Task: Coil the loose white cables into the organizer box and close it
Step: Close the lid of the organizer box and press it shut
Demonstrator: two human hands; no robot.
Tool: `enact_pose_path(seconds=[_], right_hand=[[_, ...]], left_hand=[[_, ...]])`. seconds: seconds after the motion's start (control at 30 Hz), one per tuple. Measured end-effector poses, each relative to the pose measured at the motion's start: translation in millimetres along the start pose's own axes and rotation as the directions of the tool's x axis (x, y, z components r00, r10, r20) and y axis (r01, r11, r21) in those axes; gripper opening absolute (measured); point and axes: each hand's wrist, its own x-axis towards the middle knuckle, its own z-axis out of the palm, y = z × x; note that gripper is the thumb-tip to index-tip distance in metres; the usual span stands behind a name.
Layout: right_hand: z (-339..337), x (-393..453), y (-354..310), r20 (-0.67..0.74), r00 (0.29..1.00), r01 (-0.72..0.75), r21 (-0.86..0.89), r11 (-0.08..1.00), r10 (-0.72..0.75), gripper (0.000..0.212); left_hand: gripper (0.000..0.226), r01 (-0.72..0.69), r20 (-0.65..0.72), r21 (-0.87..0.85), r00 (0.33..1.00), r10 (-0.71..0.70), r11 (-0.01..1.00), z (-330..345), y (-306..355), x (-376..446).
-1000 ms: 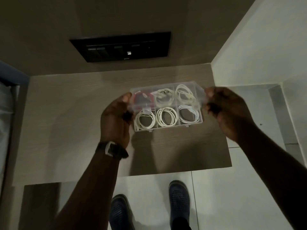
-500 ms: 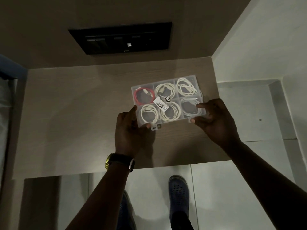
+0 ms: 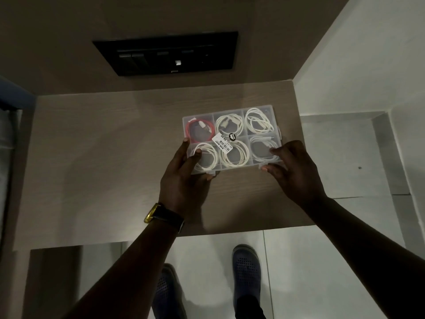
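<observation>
Your bench [image 3: 96,157] carries the clear organizer box [image 3: 232,140], lid down, between your hands. Your left hand [image 3: 184,180] grips its near-left corner; your right hand [image 3: 296,171] pinches the near-right edge. Five coiled white cables [image 3: 234,155] and one red cable [image 3: 199,132] fill its compartments.

One organizer box [image 3: 232,116], six compartments: five white cable coils [image 3: 233,153], one red coil [image 3: 199,134] at 10 o'clock. Two hands [image 3: 184,178], two shoes [image 3: 246,268], one watch [image 3: 164,216].

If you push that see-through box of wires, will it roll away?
Probably not: the organizer box lies flat on the wooden shelf, so it would likely slide. Thin clear plastic holding only coiled cables looks light and maybe slippery.
</observation>
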Motion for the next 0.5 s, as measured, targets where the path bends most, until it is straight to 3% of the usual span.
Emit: enact_pose_path(seconds=[0.13,0.23,0.5], right_hand=[[5,-2,-2,-0.021,0.999,0.031,-0.059,0.998,-0.032,0.039],[6,-2,-3,-0.006,0.999,0.031,-0.078,0.996,-0.031,0.040],[1,10,-3,0.018,0.994,0.113,-0.105,0.988,-0.112,0.035]], left_hand=[[0.057,-0.052,0.045,0.059,0.998,0.049,0.997,6,-8,1],[0.063,-0.018,0.089,0.089,0.996,0.010,0.996,9,-11,6],[0.059,-0.013,0.084,0.111,0.996,0.004,0.994,7,-8,7]])
